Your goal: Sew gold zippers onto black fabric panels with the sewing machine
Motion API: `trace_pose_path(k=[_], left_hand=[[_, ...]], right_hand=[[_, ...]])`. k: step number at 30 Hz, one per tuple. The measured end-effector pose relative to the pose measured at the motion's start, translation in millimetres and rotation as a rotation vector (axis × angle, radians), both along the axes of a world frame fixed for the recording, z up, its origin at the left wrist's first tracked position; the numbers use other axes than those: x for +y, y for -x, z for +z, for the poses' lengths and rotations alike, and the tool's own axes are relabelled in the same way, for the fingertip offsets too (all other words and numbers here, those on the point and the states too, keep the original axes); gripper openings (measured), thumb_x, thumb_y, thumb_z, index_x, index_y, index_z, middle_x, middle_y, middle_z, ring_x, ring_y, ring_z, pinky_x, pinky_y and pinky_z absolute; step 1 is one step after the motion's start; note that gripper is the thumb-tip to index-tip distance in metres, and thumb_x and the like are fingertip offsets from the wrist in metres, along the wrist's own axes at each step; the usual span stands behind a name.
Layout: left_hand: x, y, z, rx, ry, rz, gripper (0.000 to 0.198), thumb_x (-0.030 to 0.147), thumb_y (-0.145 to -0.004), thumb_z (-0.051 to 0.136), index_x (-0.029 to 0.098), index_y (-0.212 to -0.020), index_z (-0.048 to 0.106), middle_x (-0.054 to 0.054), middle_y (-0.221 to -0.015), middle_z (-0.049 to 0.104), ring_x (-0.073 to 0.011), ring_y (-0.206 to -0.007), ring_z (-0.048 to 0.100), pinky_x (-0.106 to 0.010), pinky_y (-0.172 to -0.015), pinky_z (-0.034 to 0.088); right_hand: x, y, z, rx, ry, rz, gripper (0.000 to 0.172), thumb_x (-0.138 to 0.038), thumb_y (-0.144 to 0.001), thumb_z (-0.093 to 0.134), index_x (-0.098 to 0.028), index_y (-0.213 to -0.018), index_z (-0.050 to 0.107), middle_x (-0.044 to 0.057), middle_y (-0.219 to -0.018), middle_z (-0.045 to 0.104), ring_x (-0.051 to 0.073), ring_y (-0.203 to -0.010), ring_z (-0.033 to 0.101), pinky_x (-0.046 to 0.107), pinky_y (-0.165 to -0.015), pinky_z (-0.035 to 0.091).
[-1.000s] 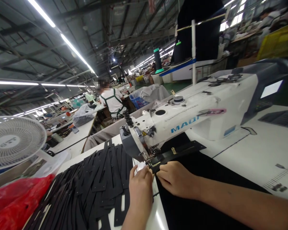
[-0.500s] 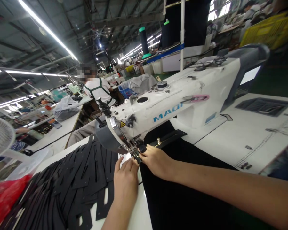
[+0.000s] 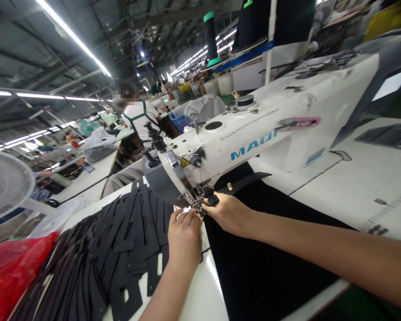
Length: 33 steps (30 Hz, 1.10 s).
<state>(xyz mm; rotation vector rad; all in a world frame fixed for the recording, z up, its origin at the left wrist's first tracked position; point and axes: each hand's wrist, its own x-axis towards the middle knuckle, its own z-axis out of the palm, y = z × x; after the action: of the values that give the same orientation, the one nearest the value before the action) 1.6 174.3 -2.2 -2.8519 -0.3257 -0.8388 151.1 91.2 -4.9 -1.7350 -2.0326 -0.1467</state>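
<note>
On the machine [image 3: 284, 154] stand blue letters [image 3: 250, 147] "MAQ", the next one partly covered; near its front, a yellow warning triangle [image 3: 185, 162].

White tabletop [image 3: 205, 292] (black cloth [image 3: 260, 272], slotted pieces [image 3: 143, 229])

"I count one left hand [image 3: 186, 234] and one right hand [image 3: 232, 215]. You?"

"Two hands, yes. Sewing machines up close?"

"One sewing machine [image 3: 250, 140], one pair of pink-handled snips [image 3: 299, 123]."

"Cloths and bags?"

"One large black cloth [image 3: 254, 272], one red bag [image 3: 20, 267]."

"Fans?"

"One fan [image 3: 7, 185]."

"Green-topped thread cones [image 3: 211, 39]?"

"Two, one cut off by the edge."

"Cut black pieces [image 3: 142, 229]?"

"Many, too overlapped to count."
</note>
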Motion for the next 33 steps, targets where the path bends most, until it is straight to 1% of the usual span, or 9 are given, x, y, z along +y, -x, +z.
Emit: trace_pose_path(k=[3, 8, 13, 18, 25, 27, 29, 31, 33], left_hand=[[0, 2, -2.9, -0.016, 0.049, 0.014, 0.019, 0.011, -0.091, 0.043, 0.016, -0.080, 0.057, -0.006, -0.091, 0.067, -0.0200, -0.084, 0.062, -0.042, -0.086, 0.043], [0, 3, -7.8, -0.071, 0.060, 0.015, 0.016, 0.009, -0.091, 0.044, 0.015, -0.081, 0.056, -0.006, -0.090, 0.066, -0.0198, -0.083, 0.062, -0.043, -0.086, 0.044], [3, 3, -12.7, -0.119, 0.047, 0.018, 0.016, 0.007, -0.089, 0.044, 0.016, -0.080, 0.055, -0.005, -0.088, 0.066, -0.0197, -0.081, 0.063, -0.043, -0.084, 0.046], [6, 2, -14.4, -0.119, 0.031, 0.021, 0.016, 0.008, -0.090, 0.042, 0.015, -0.083, 0.054, -0.005, -0.089, 0.066, -0.0189, -0.079, 0.063, -0.041, -0.084, 0.047], [10, 1, -14.8, -0.141, 0.011, 0.003, 0.020, 0.008, -0.090, 0.038, 0.015, -0.082, 0.054, -0.005, -0.082, 0.065, -0.0204, -0.075, 0.062, -0.043, -0.081, 0.046], [11, -1, -15.9, -0.165, 0.023, -0.003, 0.022, 0.008, -0.090, 0.037, 0.015, -0.080, 0.055, -0.005, -0.083, 0.065, -0.0206, -0.074, 0.062, -0.044, -0.080, 0.046], [12, 1, -15.5, -0.185, 0.041, -0.003, 0.023, 0.008, -0.088, 0.037, 0.016, -0.078, 0.056, -0.004, -0.084, 0.066, -0.0210, -0.075, 0.062, -0.045, -0.079, 0.045], [11, 6, -12.9, -0.186, 0.067, 0.013, 0.021, 0.008, -0.086, 0.040, 0.018, -0.078, 0.057, -0.003, -0.087, 0.066, -0.0219, -0.078, 0.062, -0.048, -0.080, 0.044], [8, 16, -9.1, -0.145, 0.102, 0.006, 0.020, 0.008, -0.083, 0.042, 0.020, -0.082, 0.058, -0.003, -0.091, 0.065, -0.0231, -0.083, 0.061, -0.050, -0.084, 0.043]], right_hand=[[0, 1, -1.6, 0.012, -0.045, 0.006, 0.026, -0.003, -0.084, 0.039, -0.013, -0.091, 0.061, 0.009, -0.092, 0.063, 0.020, -0.087, 0.056, 0.032, -0.080, 0.044], [-3, 2, 0.4, 0.081, -0.096, 0.036, 0.026, -0.006, -0.086, 0.039, -0.015, -0.093, 0.062, 0.008, -0.094, 0.063, 0.020, -0.086, 0.057, 0.030, -0.078, 0.044], [-1, 4, -0.4, 0.087, -0.052, 0.030, 0.025, -0.006, -0.086, 0.040, -0.015, -0.092, 0.062, 0.007, -0.094, 0.064, 0.020, -0.084, 0.057, 0.030, -0.076, 0.045], [3, 5, -1.2, 0.085, -0.047, 0.016, 0.027, -0.001, -0.083, 0.039, -0.014, -0.091, 0.062, 0.007, -0.096, 0.064, 0.020, -0.087, 0.057, 0.030, -0.078, 0.045], [3, 8, 6.7, 0.018, -0.039, 0.006, 0.017, -0.007, -0.085, 0.047, -0.017, -0.088, 0.061, 0.003, -0.092, 0.065, 0.016, -0.085, 0.058, 0.026, -0.077, 0.046], [6, 5, 10.2, -0.012, -0.044, -0.026, 0.014, -0.010, -0.085, 0.051, -0.018, -0.086, 0.062, 0.001, -0.092, 0.065, 0.016, -0.086, 0.059, 0.025, -0.079, 0.046], [4, -3, 13.0, -0.043, -0.061, -0.105, 0.008, -0.019, -0.082, 0.059, -0.017, -0.089, 0.063, 0.005, -0.099, 0.065, 0.020, -0.093, 0.058, 0.031, -0.086, 0.045], [-6, -13, 11.3, -0.061, -0.087, -0.238, 0.030, -0.030, -0.074, 0.069, -0.010, -0.096, 0.063, 0.017, -0.106, 0.063, 0.031, -0.101, 0.056, 0.046, -0.091, 0.042], [-29, -19, 1.2, -0.087, -0.117, -0.363, 0.051, -0.036, -0.067, 0.074, -0.001, -0.101, 0.061, 0.028, -0.104, 0.061, 0.041, -0.098, 0.056, 0.057, -0.085, 0.042]])
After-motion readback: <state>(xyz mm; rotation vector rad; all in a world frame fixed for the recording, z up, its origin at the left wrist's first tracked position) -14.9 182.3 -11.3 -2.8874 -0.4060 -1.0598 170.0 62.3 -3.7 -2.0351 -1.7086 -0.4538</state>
